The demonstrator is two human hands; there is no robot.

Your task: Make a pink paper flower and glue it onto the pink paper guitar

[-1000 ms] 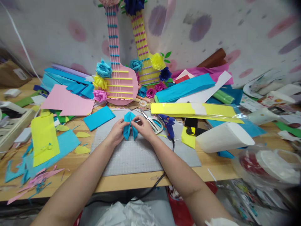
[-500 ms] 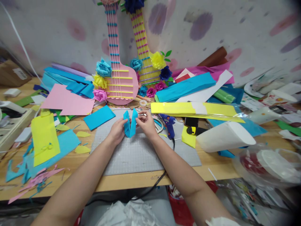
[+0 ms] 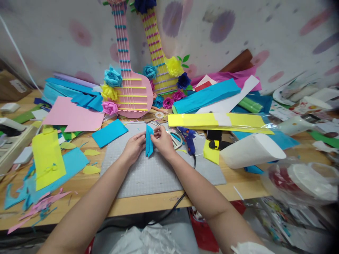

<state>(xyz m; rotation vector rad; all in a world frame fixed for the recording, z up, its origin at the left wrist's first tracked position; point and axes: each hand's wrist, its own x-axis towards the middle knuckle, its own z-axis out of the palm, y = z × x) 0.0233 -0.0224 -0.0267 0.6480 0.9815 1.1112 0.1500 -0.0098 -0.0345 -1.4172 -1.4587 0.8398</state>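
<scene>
A folded strip of blue crepe paper [image 3: 149, 143] stands upright between both my hands above the grey cutting mat [image 3: 156, 173]. My left hand [image 3: 134, 146] pinches it from the left and my right hand [image 3: 163, 141] pinches it from the right, fingers closed on the paper. Just right of my right hand lie scissors [image 3: 176, 138] and a blue glue gun [image 3: 188, 139], its cord running off the table's front edge.
Two paper guitars, pink [image 3: 134, 95] and yellow [image 3: 161, 76], with paper flowers lean on the wall. Coloured sheets and scraps cover the table: pink [image 3: 71, 116], yellow [image 3: 47, 158], blue [image 3: 109, 132]. A long yellow roll [image 3: 219, 121], a white cone [image 3: 251, 150] and bagged plates [image 3: 304, 180] sit right.
The blue paper went from a spread bow shape to a V and now is pressed together into one narrow folded strip. Both hands have stayed over the mat.
</scene>
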